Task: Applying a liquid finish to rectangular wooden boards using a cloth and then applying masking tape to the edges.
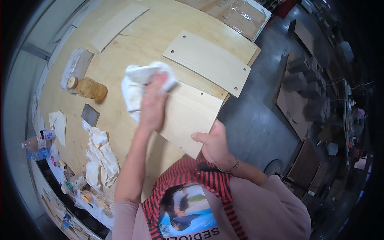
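A pale wooden board with small holes near its edge is tilted over the table in front of me. My right hand grips its near right corner, thumb on the upper face and fingers underneath. My left hand presses a bunched white cloth against the board's far left end; part of that end is hidden under cloth and hand. Just beyond lies a second pale board with holes at its corners, close to the table's right edge.
The wooden worktable carries a thin panel, a white wrapped block, a jar of yellowish liquid, a grey sanding block and a crumpled rag. Plastic bottles stand at left; a cardboard box sits at the far end.
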Demonstrator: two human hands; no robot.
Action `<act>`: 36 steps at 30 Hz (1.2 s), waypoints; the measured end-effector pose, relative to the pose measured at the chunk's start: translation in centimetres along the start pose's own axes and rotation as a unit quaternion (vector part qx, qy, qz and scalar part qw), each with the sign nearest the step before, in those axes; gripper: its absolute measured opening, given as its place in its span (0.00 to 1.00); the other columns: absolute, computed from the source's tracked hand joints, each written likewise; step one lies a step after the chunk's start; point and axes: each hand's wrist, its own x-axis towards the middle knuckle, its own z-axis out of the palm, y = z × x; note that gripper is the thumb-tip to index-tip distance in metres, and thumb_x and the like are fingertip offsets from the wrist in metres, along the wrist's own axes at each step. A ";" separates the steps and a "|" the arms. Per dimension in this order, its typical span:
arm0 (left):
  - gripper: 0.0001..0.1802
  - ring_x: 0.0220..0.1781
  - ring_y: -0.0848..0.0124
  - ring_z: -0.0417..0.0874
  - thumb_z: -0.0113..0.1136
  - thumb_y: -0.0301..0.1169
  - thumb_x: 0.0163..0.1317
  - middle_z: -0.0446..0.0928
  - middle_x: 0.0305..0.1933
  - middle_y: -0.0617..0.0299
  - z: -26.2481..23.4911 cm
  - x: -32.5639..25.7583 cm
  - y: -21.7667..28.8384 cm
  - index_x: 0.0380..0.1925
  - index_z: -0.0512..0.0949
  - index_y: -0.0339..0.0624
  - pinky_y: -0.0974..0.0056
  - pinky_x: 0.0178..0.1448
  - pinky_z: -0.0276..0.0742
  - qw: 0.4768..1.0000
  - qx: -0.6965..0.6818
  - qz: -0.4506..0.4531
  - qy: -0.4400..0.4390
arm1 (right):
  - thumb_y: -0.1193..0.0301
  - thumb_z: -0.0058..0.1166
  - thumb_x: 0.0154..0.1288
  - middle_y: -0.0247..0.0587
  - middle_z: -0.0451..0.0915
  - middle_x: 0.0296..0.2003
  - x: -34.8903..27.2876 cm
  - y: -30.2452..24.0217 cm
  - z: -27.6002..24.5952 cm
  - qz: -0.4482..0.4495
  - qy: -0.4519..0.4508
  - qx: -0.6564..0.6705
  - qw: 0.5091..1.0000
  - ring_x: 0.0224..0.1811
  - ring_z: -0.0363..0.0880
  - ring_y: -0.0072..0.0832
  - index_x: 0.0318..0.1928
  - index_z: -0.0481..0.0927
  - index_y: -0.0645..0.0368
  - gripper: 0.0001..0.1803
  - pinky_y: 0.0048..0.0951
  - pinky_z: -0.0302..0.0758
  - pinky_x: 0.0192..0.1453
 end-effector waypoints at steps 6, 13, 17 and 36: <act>0.28 0.71 0.52 0.64 0.53 0.27 0.61 0.66 0.67 0.48 2.0 -3.8 6.1 0.63 0.68 0.42 0.48 0.74 0.51 0.975 -0.004 0.140 -0.175 | 0.91 0.46 0.43 0.46 0.80 0.44 1.1 0.4 -1.1 0.039 0.037 0.063 0.997 0.48 0.80 0.34 0.54 0.72 0.72 0.30 0.31 0.74 0.55; 0.22 0.73 0.57 0.62 0.41 0.34 0.72 0.67 0.68 0.52 -6.7 2.4 -4.3 0.63 0.67 0.39 0.55 0.76 0.46 0.991 0.091 0.002 0.094 | 0.87 0.41 0.36 0.55 0.77 0.51 -2.2 -4.1 -2.8 0.069 -0.026 0.062 0.995 0.56 0.77 0.43 0.57 0.68 0.74 0.37 0.39 0.71 0.63; 0.22 0.68 0.55 0.68 0.42 0.35 0.72 0.71 0.63 0.48 -10.3 1.3 -2.3 0.61 0.69 0.35 0.53 0.74 0.54 0.950 -0.074 -0.294 0.081 | 0.87 0.40 0.36 0.55 0.75 0.54 -2.6 -3.5 -4.3 0.074 0.007 0.082 0.994 0.58 0.74 0.46 0.59 0.66 0.74 0.40 0.41 0.69 0.66; 0.17 0.33 0.79 0.76 0.46 0.36 0.72 0.78 0.34 0.65 -15.8 -3.0 1.5 0.43 0.78 0.33 0.70 0.37 0.73 0.879 -0.332 -0.087 0.330 | 0.85 0.41 0.35 0.56 0.74 0.54 -8.2 -3.3 -7.4 0.002 0.042 0.223 0.974 0.59 0.72 0.51 0.60 0.66 0.71 0.41 0.47 0.70 0.66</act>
